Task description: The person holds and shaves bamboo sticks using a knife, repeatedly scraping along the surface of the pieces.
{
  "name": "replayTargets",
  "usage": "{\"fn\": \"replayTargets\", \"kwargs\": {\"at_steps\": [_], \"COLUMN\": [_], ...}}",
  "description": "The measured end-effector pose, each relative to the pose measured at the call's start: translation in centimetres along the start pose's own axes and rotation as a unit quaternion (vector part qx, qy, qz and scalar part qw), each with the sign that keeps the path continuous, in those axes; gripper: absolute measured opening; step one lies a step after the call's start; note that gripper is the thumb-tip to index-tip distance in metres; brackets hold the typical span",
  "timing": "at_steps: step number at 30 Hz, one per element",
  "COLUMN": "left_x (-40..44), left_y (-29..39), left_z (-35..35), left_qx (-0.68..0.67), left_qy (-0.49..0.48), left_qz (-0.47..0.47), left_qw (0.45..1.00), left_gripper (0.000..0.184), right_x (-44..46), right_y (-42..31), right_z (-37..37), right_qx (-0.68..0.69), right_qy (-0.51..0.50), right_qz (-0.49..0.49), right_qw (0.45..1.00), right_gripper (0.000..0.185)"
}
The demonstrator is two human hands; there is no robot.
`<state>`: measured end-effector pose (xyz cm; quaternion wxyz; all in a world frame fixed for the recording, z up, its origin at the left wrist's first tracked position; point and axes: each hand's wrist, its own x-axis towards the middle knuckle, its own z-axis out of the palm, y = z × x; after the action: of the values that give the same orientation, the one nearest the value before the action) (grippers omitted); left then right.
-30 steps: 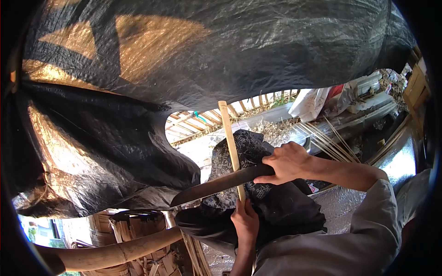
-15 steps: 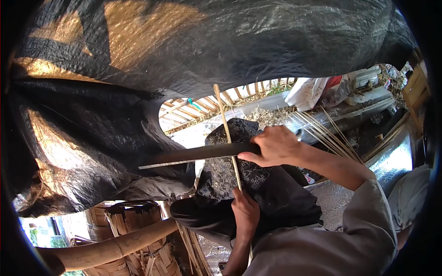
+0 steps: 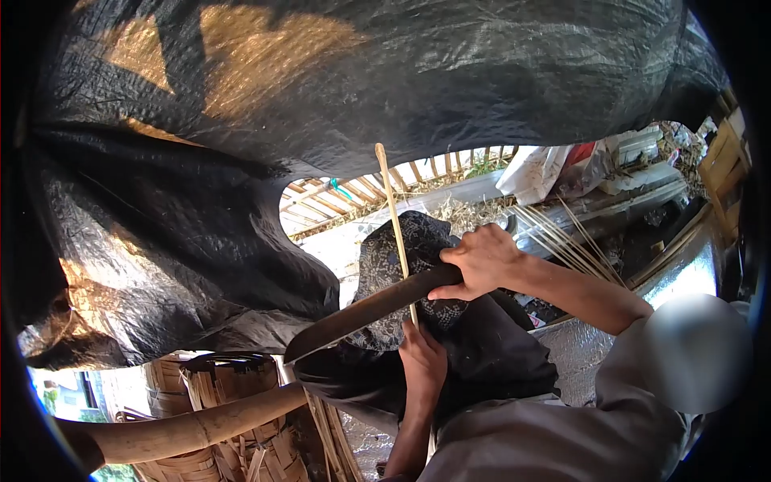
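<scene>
My right hand is closed around the handle end of a machete. Its long dark blade points left and down, crossing over a thin bamboo stick near the stick's lower part. Below the blade, my left hand grips the lower end of this stick, which stands out away from me with its pale tip up. A dark patterned cloth lies over my leg under the stick and blade. Whether the blade's edge touches the stick cannot be made out.
Black plastic sheeting hangs ahead and to the left. A thick bamboo pole runs at lower left, before woven bamboo baskets. Several thin bamboo sticks lie at right, near a white sack. A slatted bamboo fence stands behind.
The machete has swung so its tip is lower and nearer me, with the blade now slanting down to the left. My right hand shifted slightly right; my left hand and the stick barely moved.
</scene>
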<state>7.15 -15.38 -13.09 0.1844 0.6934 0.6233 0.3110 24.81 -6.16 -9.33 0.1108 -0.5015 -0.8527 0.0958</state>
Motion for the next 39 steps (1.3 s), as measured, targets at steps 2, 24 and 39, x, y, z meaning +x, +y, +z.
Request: {"fn": "replayTargets", "kwargs": {"at_steps": [2,24,39], "left_x": [-0.4,-0.3,-1.9], "left_y": [-0.3,-0.9,-4.2], "left_z": [0.0,0.6,-1.7], "left_qx": [0.017,-0.027,-0.458], "left_qy": [0.007,0.002,-0.198], "left_qz": [0.014,0.013,-0.227], "left_qw": [1.000,1.000,0.836], "left_gripper": [0.011,0.031,0.035], "right_x": [0.2,-0.7,-2.5], "right_y": [0.2,0.1,-1.2], "right_z": [-0.1,-0.6,2.9], "right_qx": [-0.011,-0.046,0.038], "right_qy": [0.015,-0.024,0.038], "right_qz": [0.035,0.009,0.018], "right_qw": [0.999,0.999,0.998], "right_gripper": [0.074,0.074,0.065]}}
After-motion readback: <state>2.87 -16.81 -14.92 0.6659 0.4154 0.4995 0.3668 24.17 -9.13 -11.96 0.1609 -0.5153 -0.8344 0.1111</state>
